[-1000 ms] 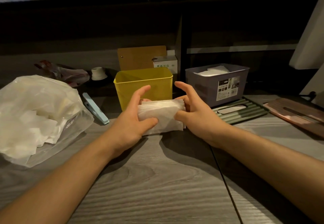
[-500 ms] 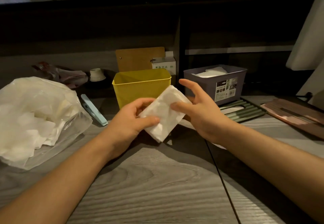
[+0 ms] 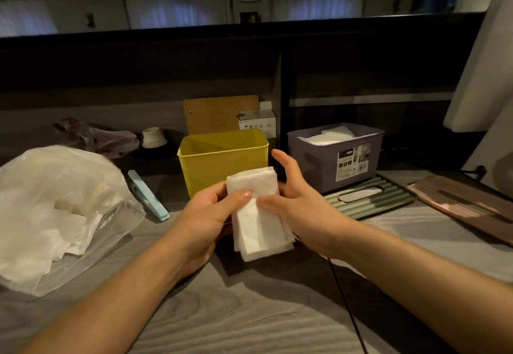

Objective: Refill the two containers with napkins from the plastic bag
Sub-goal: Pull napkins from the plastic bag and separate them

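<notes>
- A grey wood-grain table runs up to a dark back panel; dim curtained windows show above it
- The plastic bag of napkins slumps at the left, a blue clip beside it
- The yellow bin stands behind the hands; its inside is hidden from here
- The purple bin to its right shows white napkins at the top; a green ribbed lid lies in front of it
- The brown lid is cut off at the right edge
- The left hand pinches the napkin stack, thumb on top
- The right hand grips the stack's other side, forefinger raised
- The stack is held above the table, just in front of the yellow bin
</notes>
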Demonstrator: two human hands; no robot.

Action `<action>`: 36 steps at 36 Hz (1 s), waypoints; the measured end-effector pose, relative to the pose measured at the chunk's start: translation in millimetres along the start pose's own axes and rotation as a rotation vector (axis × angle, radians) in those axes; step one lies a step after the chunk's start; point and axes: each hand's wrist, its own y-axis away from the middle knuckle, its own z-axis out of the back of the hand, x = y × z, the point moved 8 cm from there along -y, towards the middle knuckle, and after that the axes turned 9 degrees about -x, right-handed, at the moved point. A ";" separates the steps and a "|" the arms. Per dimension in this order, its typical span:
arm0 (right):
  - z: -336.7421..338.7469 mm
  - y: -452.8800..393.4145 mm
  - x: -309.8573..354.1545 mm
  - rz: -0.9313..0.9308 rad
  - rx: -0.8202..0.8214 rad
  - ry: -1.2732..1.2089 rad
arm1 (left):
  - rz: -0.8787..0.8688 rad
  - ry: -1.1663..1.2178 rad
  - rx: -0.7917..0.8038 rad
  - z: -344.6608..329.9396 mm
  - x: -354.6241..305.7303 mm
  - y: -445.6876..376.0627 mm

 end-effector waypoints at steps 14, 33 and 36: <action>121.3 -50.2 76.2 0.050 -0.446 0.105 | 0.021 0.091 0.069 0.2 -2.9 -1.4; 199.5 -131.3 64.2 -0.327 -0.462 0.981 | 0.012 0.046 0.135 2.3 1.9 -7.8; 193.2 -133.6 68.4 -0.285 -0.448 1.220 | 0.015 0.048 0.136 1.8 2.7 -7.6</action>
